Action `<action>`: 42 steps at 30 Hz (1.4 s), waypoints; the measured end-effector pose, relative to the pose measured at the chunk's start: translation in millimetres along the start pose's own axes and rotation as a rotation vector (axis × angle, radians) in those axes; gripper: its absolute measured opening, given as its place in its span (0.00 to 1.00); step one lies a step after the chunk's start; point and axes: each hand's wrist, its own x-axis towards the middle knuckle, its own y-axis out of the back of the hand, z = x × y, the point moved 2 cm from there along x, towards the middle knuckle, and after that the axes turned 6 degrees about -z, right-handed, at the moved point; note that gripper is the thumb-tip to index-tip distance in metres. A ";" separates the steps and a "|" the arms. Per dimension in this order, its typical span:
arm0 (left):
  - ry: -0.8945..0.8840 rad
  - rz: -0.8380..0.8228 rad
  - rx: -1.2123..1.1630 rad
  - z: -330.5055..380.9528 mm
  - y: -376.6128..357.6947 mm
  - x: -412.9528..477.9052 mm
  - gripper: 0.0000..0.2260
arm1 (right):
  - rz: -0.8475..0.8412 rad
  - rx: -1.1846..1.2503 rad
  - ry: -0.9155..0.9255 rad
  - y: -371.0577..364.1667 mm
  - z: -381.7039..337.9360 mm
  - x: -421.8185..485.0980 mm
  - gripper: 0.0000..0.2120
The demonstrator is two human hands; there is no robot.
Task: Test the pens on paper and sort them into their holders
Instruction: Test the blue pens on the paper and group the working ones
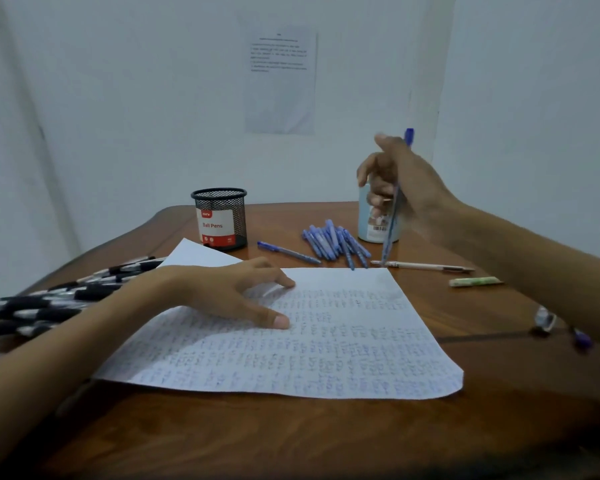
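Here, at a polished brown wooden table (291,438), a person's right hand (399,181) curls its fingers round a slim blue pen (391,226), held almost upright, tip down, in front of a smooth pale blue cylindrical holder (369,226) by the far edge. The hand hides that holder's mouth, so its contents cannot be told. Further left along the far edge stands a round black wire-mesh holder (220,216) with a red-and-white "Ball Pens" label; its inside cannot be made out. The left hand (222,292) lies with fingers spread flat on a white sheet of paper (326,341) covered in rows of fine scribbles, mid-table. Between the holders lies a heap of blue pens (333,240); glossy black-capped pens (49,299) crowd the left edge.
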 end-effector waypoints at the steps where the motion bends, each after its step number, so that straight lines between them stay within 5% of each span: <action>1: 0.002 -0.001 0.001 0.3 -0.1 -0.3 0.33 | -0.004 -0.096 -0.027 2.7 6.4 1.2 0.29; 4: 0.005 0.000 0.005 -0.1 -0.2 -0.3 0.33 | 0.040 -0.196 -0.053 10.0 23.1 -0.4 0.37; 8: -0.006 0.009 -0.004 1.1 -0.6 -1.5 0.32 | -0.063 -0.052 -0.257 10.3 34.0 -13.2 0.34; 11: -0.013 0.015 -0.003 1.0 -0.9 -1.5 0.33 | -0.212 0.096 -0.384 0.2 40.4 -23.2 0.23; 15: -0.016 0.015 -0.013 0.9 -0.9 -1.3 0.33 | -0.155 0.239 -0.384 -15.8 48.2 -32.6 0.05; 22: -0.024 0.007 -0.029 -0.8 -1.6 -0.3 0.31 | -0.312 0.128 -0.312 -36.6 61.5 -45.6 0.07; 27: -0.021 0.016 -0.030 -0.2 -1.3 -0.7 0.32 | -0.210 -0.039 -0.206 -38.6 65.4 -46.1 0.21; 42: -0.028 0.022 -0.032 -3.4 -1.2 3.4 0.33 | -0.348 -0.181 -0.120 -42.2 65.5 -47.8 0.19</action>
